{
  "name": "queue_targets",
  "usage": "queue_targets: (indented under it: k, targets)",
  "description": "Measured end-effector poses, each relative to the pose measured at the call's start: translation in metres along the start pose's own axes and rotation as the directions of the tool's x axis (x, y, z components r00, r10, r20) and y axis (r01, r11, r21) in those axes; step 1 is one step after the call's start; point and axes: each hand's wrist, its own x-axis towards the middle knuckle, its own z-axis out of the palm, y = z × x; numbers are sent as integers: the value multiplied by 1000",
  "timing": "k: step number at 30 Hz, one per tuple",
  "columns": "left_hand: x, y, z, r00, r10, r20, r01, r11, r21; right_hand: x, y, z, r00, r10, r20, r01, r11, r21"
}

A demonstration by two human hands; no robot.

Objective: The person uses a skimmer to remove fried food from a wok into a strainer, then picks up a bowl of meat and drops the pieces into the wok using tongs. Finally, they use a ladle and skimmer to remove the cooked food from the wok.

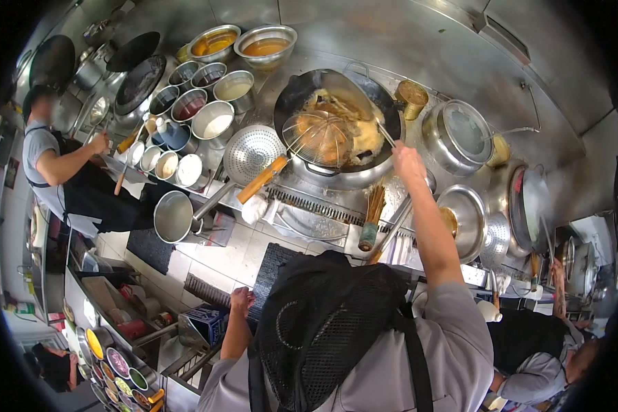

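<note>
My right hand [408, 163] is closed round the shaft of a slim metal utensil [387, 135] that reaches into the black wok [286, 96] at its right side; its working end is lost among the food. Pale, frothy food [368, 134] bubbles in brown oil there. A round wire skimmer [317, 139] lies over the wok's front left, its wooden handle [263, 179] pointing toward me, untouched. Low at my side, my left hand [242, 300] hangs near a blue box [209, 324] with loosely bent fingers and nothing in it.
Left of the wok are a perforated ladle [254, 152], several sauce pots [213, 121] and two bowls of orange liquid [266, 45]. A bamboo brush [372, 218], a lidded pot [458, 137] and a steel bowl [468, 223] are at right. Co-workers stand left [55, 158] and right [539, 350].
</note>
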Motion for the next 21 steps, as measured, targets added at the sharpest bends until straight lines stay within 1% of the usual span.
queue_targets:
  k: [1,2,3,4,5,6,7,8,9,10,11,13,14,16,17,18,19,20,21]
  targets:
    - [-1,0,-1,1000,-4,8,4,999,37,-8,9,-5,1000,-1,0,1,1000,-3]
    - [-1,0,0,1000,-4,11,4,999,35,-18,18,-11,999,14,-43,-13,1000,24]
    - [0,-3,-2,999,33,43,-40,987,155,-27,25,-17,996,30,-84,-26,998,50]
    - [1,-6,-7,995,66,79,-85,958,273,-36,29,-22,996,32,-84,-28,998,47]
    - [3,-10,-12,989,93,119,-132,913,386,-44,32,-28,989,57,-136,-48,996,72]
    - [11,-15,-18,989,89,122,-129,912,389,-51,36,-30,979,84,-185,-67,993,98]
    - [22,-19,-23,983,80,168,-145,897,417,-54,43,-30,969,90,-229,-69,993,97]
    - [30,-25,-27,975,71,212,-161,881,444,-57,45,-28,969,95,-227,-75,993,96]
    - [27,-20,-23,974,68,214,-160,880,446,-60,46,-26,969,113,-222,-96,991,89]
    - [25,-13,-15,996,-3,87,-21,962,274,-62,46,-25,967,130,-217,-115,990,82]
    - [23,-5,-7,995,-98,-25,100,992,71,-62,47,-18,967,129,-219,-114,990,81]
    - [22,8,2,996,-85,-25,86,996,34,-53,48,11,969,176,-171,-165,983,77]
    - [23,12,6,997,-74,-27,74,997,-1,-45,45,26,970,167,-175,-156,985,77]
    - [30,10,8,998,-36,-49,35,999,-30,-30,38,62,977,150,-151,-118,971,206]
    - [41,4,2,998,-10,54,15,996,-91,-16,38,82,978,142,-152,-109,972,209]
    - [47,1,-2,988,24,155,0,989,-151,1,38,103,985,142,-100,-106,948,300]
    - [35,7,5,988,30,150,-6,988,-154,10,32,107,989,137,-46,-109,915,388]
    - [22,9,14,999,22,42,-18,996,-93,16,30,110,990,133,-47,-104,914,392]
    - [14,11,19,998,19,-66,-21,999,-31,17,20,102,987,158,19,-148,868,474]
